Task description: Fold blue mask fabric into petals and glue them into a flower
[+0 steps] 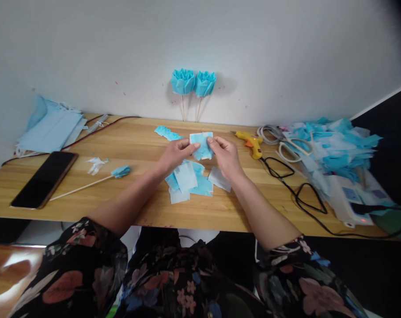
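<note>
A small light blue fabric piece (202,145) is held up between both hands over the middle of the table. My left hand (176,153) pinches its left edge, and my right hand (225,153) pinches its right edge. Just below lies a loose pile of blue and white cut pieces (187,179), with a white piece (219,178) beside it under my right wrist. Behind my left hand rests a crinkled blue strip (167,132). A stick with a small blue bud (121,171) lies to the left of my left forearm.
Two blue flowers on sticks (183,82) lean against the wall. A yellow glue gun (251,142), scissors (295,149), blue scraps (336,145) and a power strip (348,201) are at right. Left are a phone (44,180), masks (50,128) and white scraps (97,164). Black cable crosses the right side.
</note>
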The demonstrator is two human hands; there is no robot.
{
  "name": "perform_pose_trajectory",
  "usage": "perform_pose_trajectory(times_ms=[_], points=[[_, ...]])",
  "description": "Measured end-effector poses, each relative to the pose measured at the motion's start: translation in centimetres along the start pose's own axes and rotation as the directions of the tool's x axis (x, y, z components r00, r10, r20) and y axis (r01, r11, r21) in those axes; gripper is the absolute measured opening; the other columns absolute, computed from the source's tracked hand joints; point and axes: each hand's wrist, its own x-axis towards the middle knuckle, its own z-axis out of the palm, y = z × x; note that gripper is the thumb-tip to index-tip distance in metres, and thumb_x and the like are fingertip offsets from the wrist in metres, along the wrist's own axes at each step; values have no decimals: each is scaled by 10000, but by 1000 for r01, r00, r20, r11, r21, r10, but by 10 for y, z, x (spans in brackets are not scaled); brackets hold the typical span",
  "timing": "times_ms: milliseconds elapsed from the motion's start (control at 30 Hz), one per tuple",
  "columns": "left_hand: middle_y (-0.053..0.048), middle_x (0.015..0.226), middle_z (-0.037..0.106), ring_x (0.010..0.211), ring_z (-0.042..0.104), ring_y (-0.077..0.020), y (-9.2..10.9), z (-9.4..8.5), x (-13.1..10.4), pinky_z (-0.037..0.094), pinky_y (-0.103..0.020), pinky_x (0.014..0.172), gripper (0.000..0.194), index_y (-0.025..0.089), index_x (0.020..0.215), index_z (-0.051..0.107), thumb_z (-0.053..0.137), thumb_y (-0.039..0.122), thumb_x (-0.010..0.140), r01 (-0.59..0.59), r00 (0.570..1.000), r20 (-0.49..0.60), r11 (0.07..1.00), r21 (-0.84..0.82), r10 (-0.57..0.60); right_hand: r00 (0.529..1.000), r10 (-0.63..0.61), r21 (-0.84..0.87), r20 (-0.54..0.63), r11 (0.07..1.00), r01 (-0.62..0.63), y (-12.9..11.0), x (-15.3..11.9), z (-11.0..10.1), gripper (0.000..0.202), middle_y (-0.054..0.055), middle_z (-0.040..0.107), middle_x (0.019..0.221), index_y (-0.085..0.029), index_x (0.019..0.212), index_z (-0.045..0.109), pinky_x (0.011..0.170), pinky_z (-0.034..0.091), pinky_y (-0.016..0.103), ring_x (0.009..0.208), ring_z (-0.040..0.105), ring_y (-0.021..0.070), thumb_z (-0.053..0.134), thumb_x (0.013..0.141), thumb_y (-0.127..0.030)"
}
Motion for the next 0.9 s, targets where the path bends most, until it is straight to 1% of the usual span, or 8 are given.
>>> perform_pose_trajectory(times_ms=[67,167,333,467,567,700,800,900], points=[[-8,696,624,684,555,-141,0,0,0,427,-286,647,363,181,723,646,779,518,748,25,1000,17,1000,-10,-25,1000,-11,9,-1,1000,11,0,0,-1,507,-29,392,623,-227,612,522,595,308,296,618,350,131,693,826,-653],[12,636,564,605,484,-115,0,0,-1,362,-281,576,292,187,675,624,768,424,766,38,999,-12,999,17,-37,999,-45,-6,12,999,45,1,1,-3,497,-29,390,622,-224,619,525,591,301,298,611,351,129,676,858,-632],[11,639,568,573,443,-99,0,-1,-1,334,-269,537,288,182,674,625,751,418,781,38,999,-17,999,9,-38,995,-100,-107,6,989,100,6,4,-7,514,-32,384,617,-217,625,526,575,303,286,606,352,121,663,864,-651],[10,648,600,588,483,-103,-3,-1,1,377,-261,570,315,176,683,633,775,449,752,17,1000,-21,1000,-20,-17,999,-51,-9,3,999,51,10,6,-7,543,-24,452,632,-216,651,561,587,382,276,613,428,124,635,848,-717],[-6,693,645,651,550,-122,-6,-2,3,440,-272,653,310,166,714,665,780,452,738,-14,999,-37,998,-65,11,998,19,101,62,995,-25,10,7,-6,551,1,551,698,-221,688,609,639,475,287,674,531,145,601,850,-748],[-1,679,635,659,548,-121,-7,-3,5,442,-270,679,304,166,688,650,773,434,763,-44,996,-79,997,-59,40,989,43,159,144,985,-66,7,6,-5,379,-3,639,780,-239,782,705,693,513,282,747,585,146,726,815,-616],[-4,660,616,654,540,-117,-6,-3,5,448,-268,686,344,168,656,625,732,448,823,-73,992,-103,997,-40,69,995,30,129,97,991,-43,6,6,-4,264,-14,661,773,-243,821,742,706,513,282,735,577,136,785,774,-499],[-1,651,586,646,524,-113,-4,-3,5,449,-261,678,353,176,672,603,675,447,887,-118,973,-206,992,-46,106,1000,19,121,22,992,-21,6,7,-4,222,-15,676,773,-237,816,746,702,510,282,714,568,127,781,768,-451]])
